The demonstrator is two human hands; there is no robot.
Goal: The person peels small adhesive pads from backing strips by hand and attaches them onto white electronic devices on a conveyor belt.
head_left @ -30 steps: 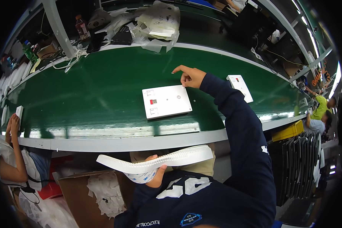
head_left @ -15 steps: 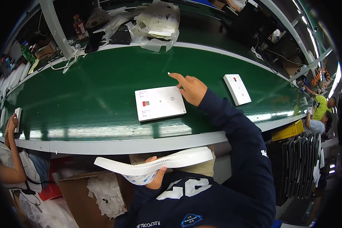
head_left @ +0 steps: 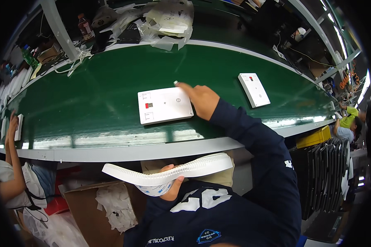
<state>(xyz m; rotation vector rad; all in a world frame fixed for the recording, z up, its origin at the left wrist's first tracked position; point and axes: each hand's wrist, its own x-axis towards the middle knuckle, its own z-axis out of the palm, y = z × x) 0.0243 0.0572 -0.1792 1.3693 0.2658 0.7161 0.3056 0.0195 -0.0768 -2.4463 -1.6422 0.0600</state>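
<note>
The white box (head_left: 169, 112) lies flat on the green worktop (head_left: 90, 115), a red-and-silver piece (head_left: 149, 106) toward nine o'clock on its upper face. At the box's three o'clock end is the person's right hand (head_left: 202, 100), its forefinger stretched out over the far corner with a small white piece (head_left: 176, 83) at the tip. The other fingers are bunched by the edge; whether they grip it cannot be told.

At six o'clock, below the bench edge, the left hand (head_left: 173, 190) is closed around a white folded strip (head_left: 169, 175), which sags in the middle. A light hold seems best, so its folds stay uncrushed. Good handling would likely mean keeping the box level and the fingertip piece clear of its face, with fingers only at the edges.

Farther out, a second box (head_left: 255, 92) lies near three o'clock, and a co-worker's hand (head_left: 13, 125) is near nine.
</note>
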